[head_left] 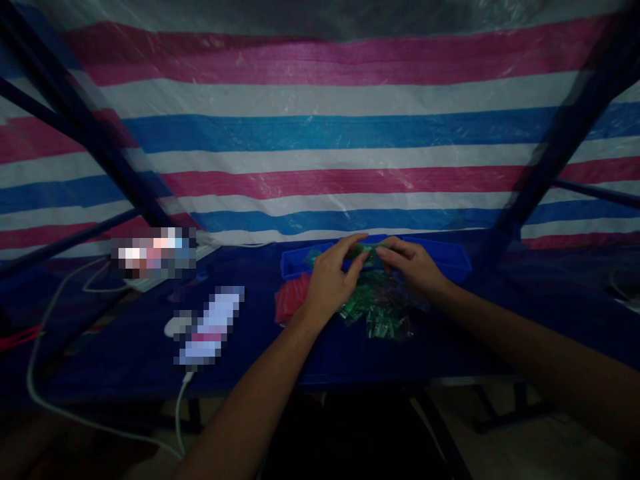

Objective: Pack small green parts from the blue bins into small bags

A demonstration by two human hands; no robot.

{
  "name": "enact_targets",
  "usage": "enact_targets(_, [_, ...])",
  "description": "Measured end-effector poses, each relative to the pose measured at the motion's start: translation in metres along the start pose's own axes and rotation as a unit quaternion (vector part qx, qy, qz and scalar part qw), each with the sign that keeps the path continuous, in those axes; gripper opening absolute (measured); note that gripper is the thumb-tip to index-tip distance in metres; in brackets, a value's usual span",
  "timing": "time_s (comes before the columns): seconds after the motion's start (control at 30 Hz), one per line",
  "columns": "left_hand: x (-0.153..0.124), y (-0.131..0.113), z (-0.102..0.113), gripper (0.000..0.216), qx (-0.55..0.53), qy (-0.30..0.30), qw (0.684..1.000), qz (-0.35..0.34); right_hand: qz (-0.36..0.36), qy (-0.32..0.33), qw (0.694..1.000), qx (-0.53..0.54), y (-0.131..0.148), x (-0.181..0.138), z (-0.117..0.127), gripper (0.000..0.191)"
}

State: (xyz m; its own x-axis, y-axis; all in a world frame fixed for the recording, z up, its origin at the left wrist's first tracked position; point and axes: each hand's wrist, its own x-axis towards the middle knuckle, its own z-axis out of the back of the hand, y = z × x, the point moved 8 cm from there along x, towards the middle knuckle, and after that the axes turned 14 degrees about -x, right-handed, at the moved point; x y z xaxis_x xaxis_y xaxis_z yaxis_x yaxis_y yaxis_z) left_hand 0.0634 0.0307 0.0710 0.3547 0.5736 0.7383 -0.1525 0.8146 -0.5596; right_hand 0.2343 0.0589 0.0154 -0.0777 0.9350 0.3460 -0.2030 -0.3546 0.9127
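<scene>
1. Here are the hands, mid-frame: left hand (pixel 331 279) and right hand (pixel 417 268), fingertips pinching 1 small green packet (pixel 370 254) between them.
2. Just below, loose green packets (pixel 356 305) crowd the blue tabletop (pixel 370 365).
3. Red packets (pixel 291 299) sit left of those.
4. Behind, blue trays (pixel 453 259) flank the hands, right of frame center included.

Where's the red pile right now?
In the head view, the red pile lies on the blue table, just left of the left hand and in front of the blue tray.
</scene>
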Motion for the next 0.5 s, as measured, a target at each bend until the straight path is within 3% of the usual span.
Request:
enact_targets(0.2, [-0.001, 0.009, -0.004, 0.036, -0.041, 0.002, 0.998, 0.050, 0.015, 0.008, 1.000, 0.024, -0.006, 0.003, -0.004, 0.037])
enact_targets(0.4, [0.000, -0.010, -0.006, 0.042, 0.037, 0.039, 0.998, -0.046, -0.031, -0.013, 0.996, 0.080, -0.010, 0.003, -0.002, 0.058])
enact_targets(0.5, [-0.002, -0.011, -0.010, 0.030, 0.063, 0.067, 0.993, -0.079, -0.066, 0.001, 0.992, 0.109, -0.013, 0.003, -0.003, 0.049])
